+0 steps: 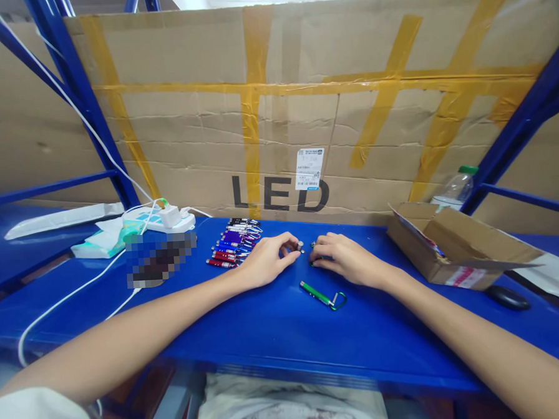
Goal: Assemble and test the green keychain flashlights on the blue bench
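Note:
At the middle of the blue table, my left hand (269, 261) has its thumb and forefinger curled towards each other. Small silvery pieces (301, 246) show at its fingertips, too small to name. Facing it, my right hand (341, 256) is closed, palm down, with fingers bent to the tabletop. Small dark greenish bits (312, 245) peek out at its fingertips; what it grips is mostly hidden. Just nearer to me lies a green penlight (314, 292) with a green carabiner clip. Left of my left hand, several penlights (226, 256) in red, blue, purple, silver and black lie in a row.
An open cardboard box (454, 241) stands at the right, beside a black mouse (508, 297) and a plastic bottle (454, 188). A tissue pack (98, 247), a white power strip (181, 222) and white cables are at the left. A large cardboard sheet (186, 133) closes off the back.

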The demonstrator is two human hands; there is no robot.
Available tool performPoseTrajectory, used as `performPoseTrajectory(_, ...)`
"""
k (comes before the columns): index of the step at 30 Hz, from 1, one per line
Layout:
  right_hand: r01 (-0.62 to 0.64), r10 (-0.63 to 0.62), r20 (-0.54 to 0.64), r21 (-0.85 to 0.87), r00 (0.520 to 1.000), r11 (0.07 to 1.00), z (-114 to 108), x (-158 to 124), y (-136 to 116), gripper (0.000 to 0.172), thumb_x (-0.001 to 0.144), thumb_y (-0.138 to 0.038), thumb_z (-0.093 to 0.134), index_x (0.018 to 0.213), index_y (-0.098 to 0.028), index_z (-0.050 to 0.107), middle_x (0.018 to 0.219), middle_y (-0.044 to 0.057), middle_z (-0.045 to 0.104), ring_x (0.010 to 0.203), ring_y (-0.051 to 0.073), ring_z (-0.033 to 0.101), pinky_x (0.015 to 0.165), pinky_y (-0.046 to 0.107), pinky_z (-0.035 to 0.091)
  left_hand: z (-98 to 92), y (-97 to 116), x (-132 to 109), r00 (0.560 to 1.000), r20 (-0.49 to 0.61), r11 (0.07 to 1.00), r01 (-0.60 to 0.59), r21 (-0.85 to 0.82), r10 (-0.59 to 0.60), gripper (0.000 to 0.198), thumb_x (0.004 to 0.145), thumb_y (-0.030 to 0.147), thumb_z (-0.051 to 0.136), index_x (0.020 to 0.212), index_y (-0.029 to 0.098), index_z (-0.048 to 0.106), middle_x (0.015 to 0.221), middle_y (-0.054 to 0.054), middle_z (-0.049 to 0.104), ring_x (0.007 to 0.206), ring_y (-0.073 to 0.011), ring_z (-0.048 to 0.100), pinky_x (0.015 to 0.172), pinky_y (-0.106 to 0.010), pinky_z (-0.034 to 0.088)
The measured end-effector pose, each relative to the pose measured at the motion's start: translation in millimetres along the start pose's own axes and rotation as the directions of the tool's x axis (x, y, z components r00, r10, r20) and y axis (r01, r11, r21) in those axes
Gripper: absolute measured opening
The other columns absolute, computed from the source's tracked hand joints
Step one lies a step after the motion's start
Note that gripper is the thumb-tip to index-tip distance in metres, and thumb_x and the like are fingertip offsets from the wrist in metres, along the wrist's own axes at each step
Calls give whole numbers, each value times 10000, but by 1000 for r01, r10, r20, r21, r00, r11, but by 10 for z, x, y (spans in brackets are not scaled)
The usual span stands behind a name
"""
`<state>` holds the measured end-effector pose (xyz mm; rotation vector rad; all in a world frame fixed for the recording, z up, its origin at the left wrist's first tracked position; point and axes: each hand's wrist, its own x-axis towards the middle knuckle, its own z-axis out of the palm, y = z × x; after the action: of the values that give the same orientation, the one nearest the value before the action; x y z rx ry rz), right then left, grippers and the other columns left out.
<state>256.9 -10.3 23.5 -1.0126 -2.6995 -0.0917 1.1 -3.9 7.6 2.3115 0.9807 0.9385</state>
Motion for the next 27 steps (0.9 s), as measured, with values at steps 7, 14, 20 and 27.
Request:
performPoseTrajectory(7, 43, 49, -321, 272, 946, 961, -52, 13, -101, 140, 1060, -314, 639, 1069, -242, 759, 1021, 64, 723, 960, 225, 677, 860, 351, 511, -1, -9, -3, 996, 18, 996, -89, 24, 88, 194, 1005, 303, 636, 1157, 199, 696, 1093, -48, 767, 938, -198, 703, 851, -318, 532)
performPoseTrajectory(14, 59, 137, -490, 364, 861, 930, -97, 39, -230, 157, 1047, -330, 657, 1020, -248, 789, 989, 53, 762, 892, 213, 708, 819, 339, 530, -6, 15, -13, 996, 13, 994, -90, -67, 91, 193, 1024, 347, 597, 1116, 200, 680, 1088, -52, 736, 934, -193, 685, 837, -308, 526)
performPoseTrajectory(20, 22, 200, -442, 449, 875, 893, -76, 47, -269, 142, 1038, -336, 661, 1019, -244, 768, 957, 29, 803, 838, 205, 732, 796, 324, 545, -39, 120, -52, 993, 105, 989, -44, -143, 59, 278, 1088, 421, 494, 1211, 205, 619, 946, -18, 741, 866, -185, 677, 832, -302, 503)
performPoseTrajectory(27, 4, 219, -392, 494, 893, 870, -66, 56, -266, 106, 1045, -326, 630, 1012, -243, 687, 852, -2, 761, 747, 178, 706, 738, 296, 529, -66, 151, -26, 994, 63, 986, -83, -145, 93, 362, 1112, 461, 433, 1184, 194, 665, 1143, -47, 723, 1073, -211, 648, 977, -312, 474)
